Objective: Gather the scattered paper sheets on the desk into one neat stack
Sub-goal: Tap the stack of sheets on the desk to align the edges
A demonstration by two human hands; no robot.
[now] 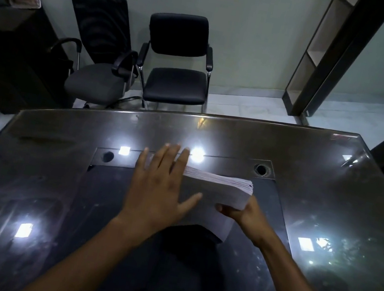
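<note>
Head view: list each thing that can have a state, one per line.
paper stack: gathered into one pile, lifted at its right side
left hand: flat on the stack, fingers straight
right hand: grips the stack's right edge
desk: glossy, no loose sheets in view
two chairs: unoccupied

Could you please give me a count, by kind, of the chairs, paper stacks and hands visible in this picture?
Chairs: 2 (mesh-backed chair, padded chair)
Paper stacks: 1 (paper stack)
Hands: 2 (left hand, right hand)
Total: 5
</note>
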